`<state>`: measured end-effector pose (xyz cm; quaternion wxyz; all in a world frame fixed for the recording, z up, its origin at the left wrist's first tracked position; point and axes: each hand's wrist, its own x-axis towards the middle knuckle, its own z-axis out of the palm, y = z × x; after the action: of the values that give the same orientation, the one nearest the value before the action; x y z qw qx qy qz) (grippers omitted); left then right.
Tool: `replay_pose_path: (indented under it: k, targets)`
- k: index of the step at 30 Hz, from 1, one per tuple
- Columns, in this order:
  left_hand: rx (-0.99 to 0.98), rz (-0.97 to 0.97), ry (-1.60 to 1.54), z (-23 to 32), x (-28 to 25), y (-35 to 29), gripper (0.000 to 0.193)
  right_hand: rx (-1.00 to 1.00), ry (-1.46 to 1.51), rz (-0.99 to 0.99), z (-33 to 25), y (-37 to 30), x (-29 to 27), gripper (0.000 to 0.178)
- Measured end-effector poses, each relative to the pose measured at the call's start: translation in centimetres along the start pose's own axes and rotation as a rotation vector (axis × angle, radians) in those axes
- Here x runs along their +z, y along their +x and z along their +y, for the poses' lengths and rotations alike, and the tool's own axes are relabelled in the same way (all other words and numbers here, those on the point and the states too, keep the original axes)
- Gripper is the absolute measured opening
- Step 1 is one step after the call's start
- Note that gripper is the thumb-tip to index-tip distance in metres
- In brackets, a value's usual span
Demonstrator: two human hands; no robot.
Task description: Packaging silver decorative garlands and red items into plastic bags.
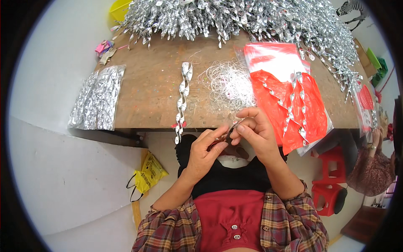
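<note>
My left hand (pixel 204 152) and my right hand (pixel 257 133) meet just off the near edge of the table, fingertips almost touching. Both are pinched around a small, thin, dark piece (pixel 232 131) that the fingers largely cover. What it is I cannot make out. Left of the hands, a twisted silver foil strip (pixel 181 101) lies front to back, its near end over the edge. A tangle of white string (pixel 230 86) sits just beyond my hands. To the right, several silver spirals (pixel 290 107) rest on red plastic bags (pixel 268 86).
Silver twisted strips (pixel 201 19) are heaped along the back of the brown table (pixel 147 90). A clear bag of silver spirals (pixel 97 97) lies at the left edge. Below are a yellow bag (pixel 150 173) and red stools (pixel 329 197). Another person (pixel 371 168) works at far right.
</note>
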<state>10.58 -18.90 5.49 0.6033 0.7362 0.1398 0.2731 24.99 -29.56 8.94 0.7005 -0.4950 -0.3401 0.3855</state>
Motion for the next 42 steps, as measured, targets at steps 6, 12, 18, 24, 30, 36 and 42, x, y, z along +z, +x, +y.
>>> replay_pose_path:
  k: [6,12,18,24,30,36,42]
  targets:
    - [-0.05,-0.074,-0.112,-0.5,-0.8,-0.6,0.04,0.096,0.083,-0.115,0.7,-0.4,-0.6,0.023]
    - [-0.178,-0.101,-0.383,-0.9,-0.5,-1.1,0.041,0.081,0.158,-0.114,0.5,-0.6,-0.5,0.024]
    - [-0.211,-0.112,-0.414,-1.0,-0.5,-1.2,0.043,0.088,0.17,-0.102,0.4,-0.5,-0.3,0.025]
    - [-0.257,-0.119,-0.48,-0.9,-0.6,-1.3,0.041,0.088,0.195,-0.079,0.2,-0.6,-0.2,0.026]
    - [-0.263,-0.103,-0.479,-1.0,-0.3,-1.3,0.042,0.098,0.226,-0.086,0.3,-0.7,-0.1,0.027]
    - [-0.269,-0.118,-0.478,-1.0,-0.4,-1.3,0.043,0.113,0.237,-0.091,0.4,-0.6,-0.1,0.029]
    - [-0.262,-0.131,-0.485,-0.9,-0.6,-1.3,0.042,0.124,0.245,-0.092,0.6,-0.5,-0.3,0.031]
